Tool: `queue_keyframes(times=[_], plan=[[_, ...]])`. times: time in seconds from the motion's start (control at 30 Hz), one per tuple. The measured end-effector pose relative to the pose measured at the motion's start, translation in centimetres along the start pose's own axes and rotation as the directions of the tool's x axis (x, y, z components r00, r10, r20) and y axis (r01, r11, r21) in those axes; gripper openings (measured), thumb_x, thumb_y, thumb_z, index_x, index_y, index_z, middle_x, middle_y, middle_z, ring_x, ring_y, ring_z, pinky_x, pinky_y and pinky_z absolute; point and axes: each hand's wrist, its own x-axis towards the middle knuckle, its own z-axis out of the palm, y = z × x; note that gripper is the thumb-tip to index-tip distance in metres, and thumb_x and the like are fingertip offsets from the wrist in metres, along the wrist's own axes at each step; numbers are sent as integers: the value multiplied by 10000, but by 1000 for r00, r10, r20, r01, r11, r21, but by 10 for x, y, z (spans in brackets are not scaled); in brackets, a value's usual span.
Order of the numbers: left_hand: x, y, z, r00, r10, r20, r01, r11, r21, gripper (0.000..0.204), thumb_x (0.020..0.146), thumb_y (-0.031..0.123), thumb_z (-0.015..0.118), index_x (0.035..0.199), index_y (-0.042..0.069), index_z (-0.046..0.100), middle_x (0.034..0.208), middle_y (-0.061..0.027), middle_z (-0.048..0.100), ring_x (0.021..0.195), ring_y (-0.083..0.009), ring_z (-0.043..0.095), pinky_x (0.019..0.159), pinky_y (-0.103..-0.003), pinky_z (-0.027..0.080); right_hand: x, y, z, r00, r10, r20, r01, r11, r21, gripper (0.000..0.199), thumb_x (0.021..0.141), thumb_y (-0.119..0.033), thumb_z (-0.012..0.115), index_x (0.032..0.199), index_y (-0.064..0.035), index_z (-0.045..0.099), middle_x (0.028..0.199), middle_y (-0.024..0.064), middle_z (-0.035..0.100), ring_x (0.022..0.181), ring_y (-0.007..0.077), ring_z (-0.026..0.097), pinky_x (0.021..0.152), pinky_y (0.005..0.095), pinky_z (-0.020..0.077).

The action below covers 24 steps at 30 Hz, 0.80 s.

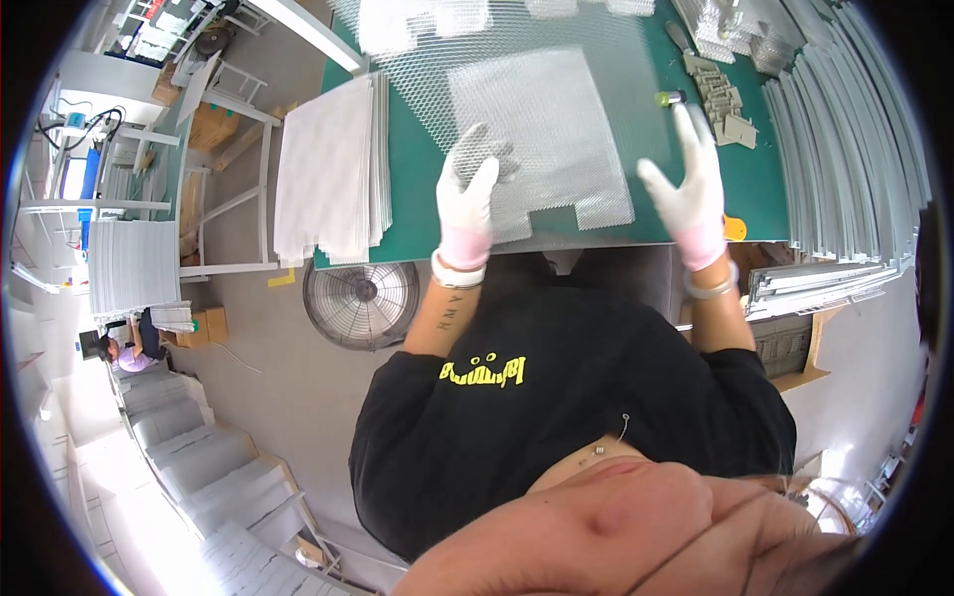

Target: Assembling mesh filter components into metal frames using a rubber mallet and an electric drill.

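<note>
Both my hands wear white gloves with pink cuffs. My left hand [464, 199] grips the near left part of a raised wire mesh sheet [417, 84], its thumb in front and its fingers showing grey through the mesh. The sheet's right side is smeared by motion. Beneath it, a silvery mesh panel [566, 129] with a notch in its near edge lies on the green table [412, 214]. At the panel's right, my right hand [696, 189] is open, thumb and fingers spread, holding nothing I can see.
A stack of white panels [333, 164] lies on the table's left. Beyond my right hand are a small green-and-black item [671, 98], a row of grey-beige pieces [719, 99] and tall stacked panels [845, 149]. An orange item [734, 228] sits by the near edge; a floor fan [361, 306] stands below left.
</note>
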Motion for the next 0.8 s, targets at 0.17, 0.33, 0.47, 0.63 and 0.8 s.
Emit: queue_keyframes(times=[0.17, 0.33, 0.47, 0.63, 0.8], plan=[[-25, -8, -13, 979, 97, -179, -15, 912, 410, 823, 868, 47, 727, 1549, -1, 266, 1342, -155, 526, 1021, -177, 590, 917, -315, 514, -11, 5, 10, 923, 194, 332, -243, 964, 112, 897, 842, -161, 752, 1575, -48, 248, 778, 94, 679, 626, 244, 651, 631, 336, 534], [-16, -20, -30, 993, 108, 44, -85, 407, 910, 876, 708, 305, 874, 1434, 14, 481, 1215, -208, 541, 1045, -334, 586, 919, -394, 515, -24, 14, 34, 906, 238, 350, -253, 967, -3, 931, 815, -188, 762, 1576, -60, 241, 723, 110, 642, 631, 271, 644, 648, 357, 532], [-12, -37, -39, 994, 73, 78, -94, 251, 963, 836, 734, 363, 845, 1420, 26, 505, 1240, -213, 550, 1090, -345, 589, 941, -412, 513, -30, 25, 49, 885, 271, 378, -276, 960, -42, 898, 826, -234, 747, 1570, -95, 264, 765, 136, 662, 694, 322, 670, 685, 398, 545], [-10, -50, -41, 998, -51, 41, -36, 89, 995, 833, 753, 455, 806, 1422, 52, 516, 1234, -211, 570, 1124, -350, 587, 958, -433, 509, -38, 32, 65, 898, 258, 357, -198, 960, -197, 809, 856, -304, 720, 1544, -127, 333, 879, 167, 697, 793, 365, 688, 730, 434, 553], [-8, -43, -35, 995, -95, 23, -18, 45, 999, 829, 758, 477, 797, 1433, 85, 516, 1266, -227, 552, 1117, -350, 587, 962, -433, 504, -38, 39, 63, 875, 244, 418, -81, 925, -371, 669, 887, -383, 682, 1464, -132, 458, 994, 181, 693, 921, 351, 680, 798, 431, 553]])
